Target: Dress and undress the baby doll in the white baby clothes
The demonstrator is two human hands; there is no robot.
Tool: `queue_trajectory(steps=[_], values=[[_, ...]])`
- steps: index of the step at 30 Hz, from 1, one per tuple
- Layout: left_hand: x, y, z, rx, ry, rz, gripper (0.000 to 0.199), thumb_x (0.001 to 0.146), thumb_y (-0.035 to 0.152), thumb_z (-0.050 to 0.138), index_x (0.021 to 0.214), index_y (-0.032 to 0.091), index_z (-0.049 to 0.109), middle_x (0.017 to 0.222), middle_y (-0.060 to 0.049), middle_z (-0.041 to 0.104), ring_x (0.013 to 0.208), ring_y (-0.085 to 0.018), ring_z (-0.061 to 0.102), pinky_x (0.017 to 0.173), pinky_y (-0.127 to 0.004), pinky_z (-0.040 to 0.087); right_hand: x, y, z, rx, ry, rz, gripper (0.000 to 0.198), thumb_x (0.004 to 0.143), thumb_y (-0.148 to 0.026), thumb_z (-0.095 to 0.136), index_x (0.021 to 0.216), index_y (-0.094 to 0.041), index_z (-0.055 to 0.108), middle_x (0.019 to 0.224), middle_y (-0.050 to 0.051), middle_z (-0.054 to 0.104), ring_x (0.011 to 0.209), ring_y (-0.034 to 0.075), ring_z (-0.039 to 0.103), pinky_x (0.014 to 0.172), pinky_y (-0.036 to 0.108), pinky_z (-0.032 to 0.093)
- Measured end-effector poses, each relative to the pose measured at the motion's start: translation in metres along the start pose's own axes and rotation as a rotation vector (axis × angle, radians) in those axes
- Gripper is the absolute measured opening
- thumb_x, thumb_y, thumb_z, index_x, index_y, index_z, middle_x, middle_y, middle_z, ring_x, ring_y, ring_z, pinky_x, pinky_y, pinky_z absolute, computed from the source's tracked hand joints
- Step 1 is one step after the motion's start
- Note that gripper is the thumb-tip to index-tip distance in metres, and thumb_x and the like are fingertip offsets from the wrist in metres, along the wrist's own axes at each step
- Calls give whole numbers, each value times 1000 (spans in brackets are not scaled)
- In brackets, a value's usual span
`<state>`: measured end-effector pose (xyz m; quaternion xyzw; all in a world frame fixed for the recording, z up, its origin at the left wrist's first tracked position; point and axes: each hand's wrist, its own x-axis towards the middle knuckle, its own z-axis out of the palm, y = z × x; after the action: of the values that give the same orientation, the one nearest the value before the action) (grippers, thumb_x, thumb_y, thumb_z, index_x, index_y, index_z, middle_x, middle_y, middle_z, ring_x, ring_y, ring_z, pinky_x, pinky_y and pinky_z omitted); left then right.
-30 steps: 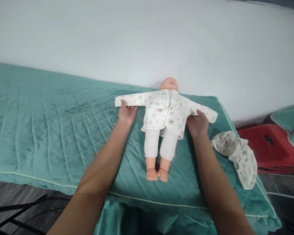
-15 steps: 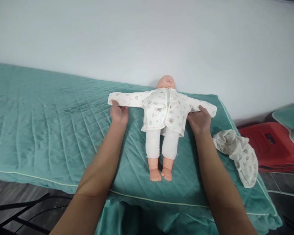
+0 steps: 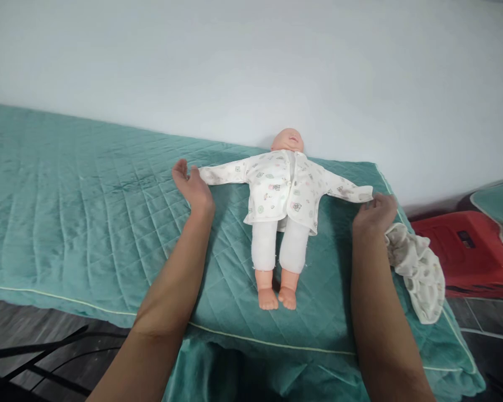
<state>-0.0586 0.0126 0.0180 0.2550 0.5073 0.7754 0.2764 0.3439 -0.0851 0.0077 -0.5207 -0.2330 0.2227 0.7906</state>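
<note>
Two bare forearms point(image 3: 170, 279) reach forward over a bed-like surface with a green quilted cover point(image 3: 109, 234), its near edge piped in pale yellow. At lower left, thin black bars point(image 3: 8, 353) cross above a dark floor point(image 3: 4, 318).

Between the forearms, a baby doll point(image 3: 293, 243) lies face up on the cover, bare feet point(image 3: 268, 300) towards the viewer, toes turned in, white fabric on its legs. To the right, partly behind the right forearm, lies a crumpled patterned cloth point(image 3: 419, 273); beyond it, past the cover's edge, sits a red plastic object point(image 3: 482, 245).

The right hand point(image 3: 374, 215) has its fingers bent at the cuff of one outstretched sleeve point(image 3: 346, 190) — whether they pinch it, I cannot tell. The left hand point(image 3: 196, 188) is at the end of the other sleeve point(image 3: 224, 173), palm turned inward, thumb and curled fingers slightly apart. Both sleeves belong to the doll's white printed jacket point(image 3: 272, 195), which covers its torso.

Farthest away, the doll's head point(image 3: 285, 139) lies close to a plain pale wall point(image 3: 193, 67).
</note>
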Motion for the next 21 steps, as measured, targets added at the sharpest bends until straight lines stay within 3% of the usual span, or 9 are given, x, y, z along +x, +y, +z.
queue_trajectory(steps=[3,5,8,12,17,21], values=[[-32,14,0,69,-283,105,30,92,13,56,120,24,54,139,-3,56,138,-16,46,120,-32,34,-24,-8,16,68,85,-192,51,72,-11,61,119,-28,55,133,3,62,141,16,48,119,34,37],[-55,18,-3,111,-455,76,29,89,16,59,116,26,57,132,-4,59,129,-19,52,112,-33,42,-52,-15,29,43,-103,-270,46,75,-10,64,118,-27,61,131,4,64,133,17,56,118,37,39],[-81,16,-16,267,-675,76,32,78,11,64,107,24,63,112,-4,65,107,-20,60,98,-32,48,-97,-22,35,-97,-320,-226,45,76,-17,74,119,-28,65,137,5,62,130,21,58,113,42,45],[-97,14,-49,488,-937,164,34,76,9,62,107,22,63,104,-5,65,99,-21,60,97,-36,47,-138,-22,8,-339,-491,-122,57,79,-29,80,132,-28,60,143,8,57,132,24,55,109,42,47],[-103,19,-69,705,-1012,313,38,78,16,66,115,22,60,110,-9,65,107,-28,59,100,-44,44,-144,-13,-16,-781,-576,-247,79,80,-40,76,149,-19,43,136,16,57,109,27,59,98,48,50],[-108,18,-61,846,-993,391,14,81,18,64,94,23,61,98,-10,65,103,-32,58,96,-46,42,-138,-9,-2,-1058,-554,-274,69,81,-32,65,145,-13,47,108,13,65,96,29,59,94,50,48]])
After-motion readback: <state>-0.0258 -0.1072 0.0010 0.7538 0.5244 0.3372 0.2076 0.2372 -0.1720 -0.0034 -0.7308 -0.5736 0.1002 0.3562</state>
